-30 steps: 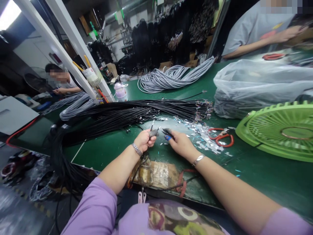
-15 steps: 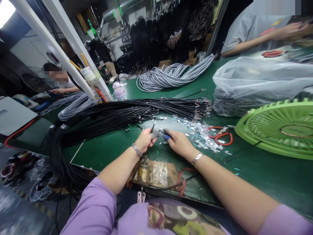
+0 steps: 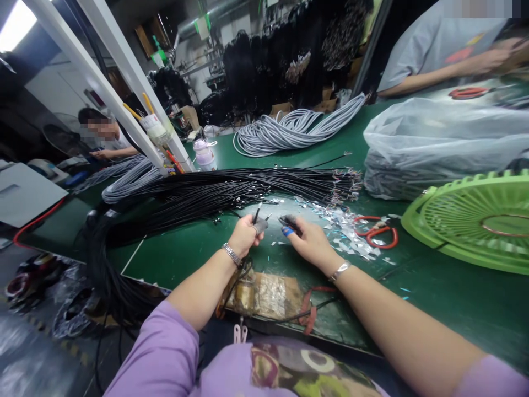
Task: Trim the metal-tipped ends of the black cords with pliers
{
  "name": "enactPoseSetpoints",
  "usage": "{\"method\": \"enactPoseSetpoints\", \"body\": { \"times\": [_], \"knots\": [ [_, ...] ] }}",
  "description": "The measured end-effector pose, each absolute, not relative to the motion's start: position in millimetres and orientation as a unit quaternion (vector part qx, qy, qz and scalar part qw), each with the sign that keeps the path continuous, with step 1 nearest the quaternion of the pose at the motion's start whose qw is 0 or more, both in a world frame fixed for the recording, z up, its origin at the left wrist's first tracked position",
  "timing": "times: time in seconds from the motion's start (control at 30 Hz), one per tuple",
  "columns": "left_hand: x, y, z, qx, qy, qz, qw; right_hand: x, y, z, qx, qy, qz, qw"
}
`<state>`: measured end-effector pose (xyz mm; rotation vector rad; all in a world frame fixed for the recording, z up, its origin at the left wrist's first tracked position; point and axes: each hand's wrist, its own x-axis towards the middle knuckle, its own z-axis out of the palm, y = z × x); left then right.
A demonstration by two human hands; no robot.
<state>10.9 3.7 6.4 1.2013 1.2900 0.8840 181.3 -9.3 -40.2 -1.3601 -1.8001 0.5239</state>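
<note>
My left hand (image 3: 247, 234), with a grey cover on a finger, is closed around black cables (image 3: 257, 212); two ends stick out past the fingers, one pale at its tip. A short gap to the right, my right hand (image 3: 303, 234) has its fingers pressed together, with dark-covered fingertips and a blue wrap on the thumb. Something dark lies in its pinch, too small to make out. Behind both hands lies a long bundle of black cables (image 3: 231, 184), its right ends stripped to coloured wires.
White and silvery scraps (image 3: 347, 229) lie beside red-handled scissors (image 3: 376, 231). A green fan (image 3: 475, 220) and a clear plastic bag (image 3: 438, 149) stand to the right. Grey cable coils (image 3: 285, 132) and a lilac bottle (image 3: 204, 154) are farther back. Near the front edge sits a taped block (image 3: 273, 295).
My right hand has drawn away to the right from the cable end in my left hand, so the gap has widened and a pale tip shows. My left hand keeps its grip.
</note>
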Motion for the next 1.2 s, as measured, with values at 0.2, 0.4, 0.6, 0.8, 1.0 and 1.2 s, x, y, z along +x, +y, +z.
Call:
{"method": "enactPoseSetpoints", "body": {
  "times": [0.2,0.4,0.6,0.8,1.0,1.2],
  "knots": [
    [10.6,2.1,2.3,0.550,0.530,0.385,0.518,175.9,-9.2,-47.7,-0.505,-0.658,0.336,0.446],
    [8.8,0.8,-3.9,0.606,0.521,0.381,0.465,172.4,-15.3,-34.4,-0.497,-0.597,0.413,0.475],
    [6.5,-6.2,-1.4,0.682,0.521,0.368,0.358,166.7,-25.2,-24.1,-0.487,-0.550,0.464,0.495],
    [8.0,-16.5,9.3,0.708,0.529,0.341,0.321,162.6,-27.5,-23.9,-0.469,-0.480,0.552,0.494],
    [8.5,-10.9,5.7,0.677,0.520,0.373,0.364,164.1,-26.9,-22.7,-0.469,-0.485,0.561,0.480],
    [8.9,1.5,5.6,0.524,0.515,0.381,0.561,169.8,-21.1,-31.0,-0.483,-0.614,0.424,0.459]
  ]
}}
